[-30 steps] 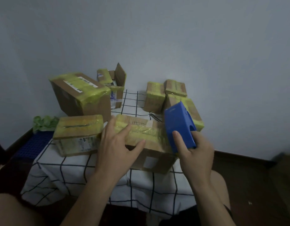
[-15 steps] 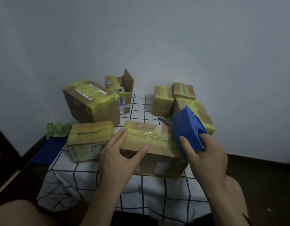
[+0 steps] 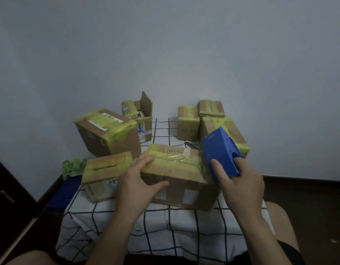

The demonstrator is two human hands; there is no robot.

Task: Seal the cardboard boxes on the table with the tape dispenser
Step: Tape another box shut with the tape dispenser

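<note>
Checked-cloth worktop (image 3: 161, 129) against a pale wall. Blue tape dispenser (image 3: 219, 150) at the right end of the front cardboard box (image 3: 184, 173), fingers of the right hand (image 3: 241, 180) grasping it. Left hand (image 3: 138, 180) rests on the box's left end, fingers released and straight. Yellow-taped boxes (image 3: 107, 134) stand behind and beside, near an open-flapped box (image 3: 145, 115).

A crumpled green material (image 3: 72, 166) lies by a blue gridded mat (image 3: 63, 192), below the grey wall (image 3: 165, 44).

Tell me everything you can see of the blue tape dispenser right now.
The tape dispenser is a blue, wedge-shaped shell, plastic by its look, with a round opening in its side. It is tilted, its lower edge at the right end of the front box. The right hand grips it, thumb on its broad face. No roll shows.
</note>
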